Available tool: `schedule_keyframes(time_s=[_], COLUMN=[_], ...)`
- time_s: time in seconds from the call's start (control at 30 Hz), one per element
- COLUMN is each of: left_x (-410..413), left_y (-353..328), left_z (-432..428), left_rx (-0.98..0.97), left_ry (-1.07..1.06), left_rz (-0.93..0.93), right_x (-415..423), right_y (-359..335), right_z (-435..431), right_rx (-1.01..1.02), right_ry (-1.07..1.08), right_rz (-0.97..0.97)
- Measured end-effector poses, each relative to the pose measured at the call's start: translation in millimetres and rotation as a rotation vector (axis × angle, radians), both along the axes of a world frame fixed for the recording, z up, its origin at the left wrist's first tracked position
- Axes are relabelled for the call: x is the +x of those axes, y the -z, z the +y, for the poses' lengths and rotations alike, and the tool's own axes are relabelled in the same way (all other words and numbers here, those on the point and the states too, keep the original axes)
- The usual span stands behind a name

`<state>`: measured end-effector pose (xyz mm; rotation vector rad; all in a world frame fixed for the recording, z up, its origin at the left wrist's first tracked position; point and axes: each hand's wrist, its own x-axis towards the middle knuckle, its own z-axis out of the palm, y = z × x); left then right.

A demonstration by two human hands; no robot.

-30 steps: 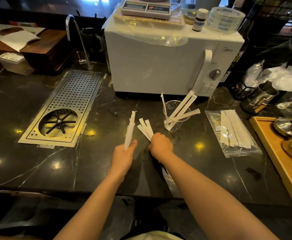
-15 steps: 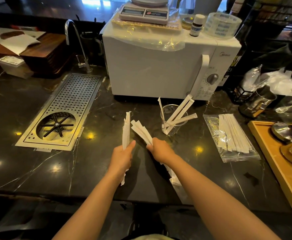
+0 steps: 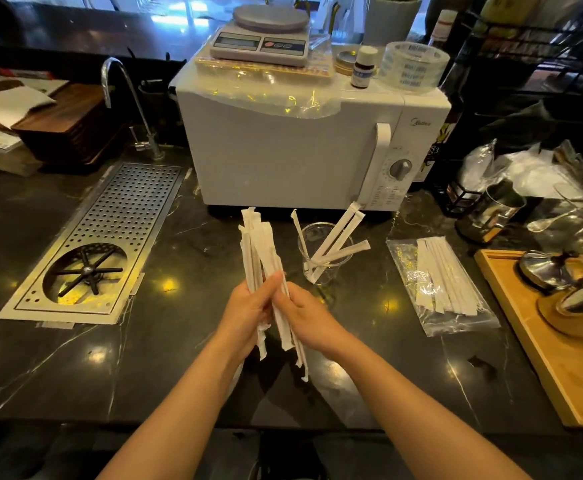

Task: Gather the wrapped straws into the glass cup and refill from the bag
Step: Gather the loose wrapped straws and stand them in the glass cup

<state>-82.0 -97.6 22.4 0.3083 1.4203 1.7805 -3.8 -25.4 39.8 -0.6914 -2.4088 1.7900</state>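
Both hands meet over the dark counter around one bundle of white paper-wrapped straws (image 3: 261, 251), which stands nearly upright. My left hand (image 3: 246, 315) grips it from the left and my right hand (image 3: 309, 318) from the right. Just beyond, to the right, stands a clear glass cup (image 3: 326, 268) with several wrapped straws (image 3: 338, 235) leaning out of it. Further right a clear plastic bag (image 3: 409, 271) lies flat on the counter with several more wrapped straws (image 3: 447, 277) inside.
A white microwave (image 3: 303, 147) stands behind the cup, with a scale and tape roll on top. At the left a metal drip tray (image 3: 110, 230) is set into the counter, a tap behind it. A wooden tray (image 3: 539, 348) with metal ware lies at right.
The two separate handfuls of straws have come together into one bundle held by both hands. The view has tilted down slightly.
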Motion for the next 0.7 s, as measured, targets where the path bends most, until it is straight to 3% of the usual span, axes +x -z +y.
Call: schedule_keyframes(time_s=[0.23, 0.7], left_x=[4, 16], left_y=[1, -4], left_z=[16, 30], left_rx=[-0.051, -0.065], left_ry=[0.032, -0.028], left_rz=[0.023, 0.146], right_x=[3, 14], right_y=[4, 0], right_z=[10, 36], right_rx=[0.157, 0.219], right_ry=[-0.070, -0.077], right_rz=[-0.103, -0.215])
